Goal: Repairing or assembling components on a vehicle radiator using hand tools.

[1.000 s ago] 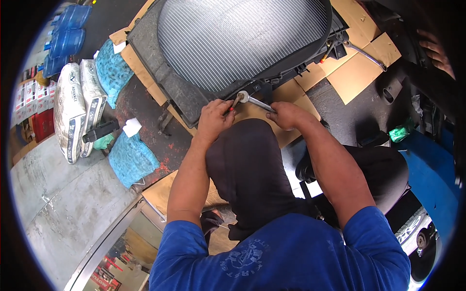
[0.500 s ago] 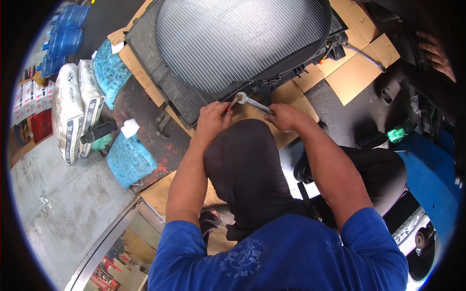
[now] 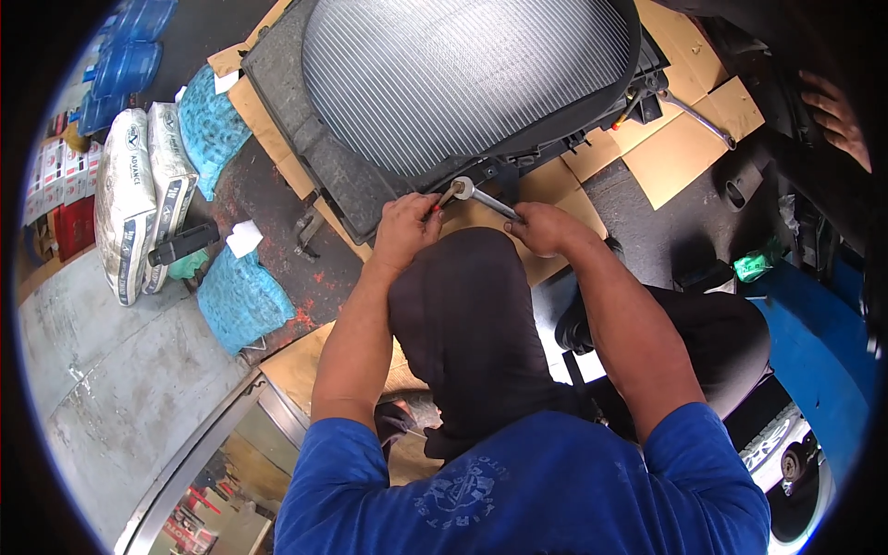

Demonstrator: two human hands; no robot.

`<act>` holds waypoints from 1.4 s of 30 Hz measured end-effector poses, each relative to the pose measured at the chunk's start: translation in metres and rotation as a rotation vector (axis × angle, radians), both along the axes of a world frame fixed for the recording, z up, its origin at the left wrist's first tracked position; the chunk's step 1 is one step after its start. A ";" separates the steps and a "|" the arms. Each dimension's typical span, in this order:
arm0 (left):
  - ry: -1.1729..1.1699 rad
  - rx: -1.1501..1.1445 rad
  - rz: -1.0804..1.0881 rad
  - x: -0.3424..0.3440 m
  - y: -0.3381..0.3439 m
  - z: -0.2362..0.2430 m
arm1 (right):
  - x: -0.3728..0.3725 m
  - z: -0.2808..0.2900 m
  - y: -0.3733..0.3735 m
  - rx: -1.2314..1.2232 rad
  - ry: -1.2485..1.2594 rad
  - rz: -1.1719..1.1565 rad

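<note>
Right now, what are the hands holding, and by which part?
Right hand: round-headed metal tool, by its handle end. Left hand: seemingly a small brownish piece, by its red-marked end.

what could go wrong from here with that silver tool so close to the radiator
The silver tool, gripped in the right hand, has its round head near the black frame edge of the radiator; a slip might knock the frame or nearby fins.

The left hand holds a slim, red-marked item beside that head, so its fingers could get bumped or pinched.
</note>
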State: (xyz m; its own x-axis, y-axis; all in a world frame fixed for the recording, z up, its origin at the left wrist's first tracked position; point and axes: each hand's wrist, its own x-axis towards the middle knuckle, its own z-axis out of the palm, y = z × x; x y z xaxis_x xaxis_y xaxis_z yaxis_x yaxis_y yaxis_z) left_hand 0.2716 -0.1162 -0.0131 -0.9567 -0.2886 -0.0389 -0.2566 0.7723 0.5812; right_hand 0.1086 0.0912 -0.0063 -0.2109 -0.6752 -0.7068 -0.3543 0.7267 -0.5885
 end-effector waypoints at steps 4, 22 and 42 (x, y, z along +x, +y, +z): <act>-0.016 0.033 0.006 -0.001 0.001 0.000 | 0.000 0.000 0.002 -0.016 0.002 0.000; 0.089 0.036 0.039 0.014 -0.006 0.003 | 0.011 -0.016 -0.003 -0.014 0.005 -0.051; 0.022 0.225 0.016 0.005 -0.015 0.010 | 0.004 -0.016 -0.002 -0.030 0.074 0.006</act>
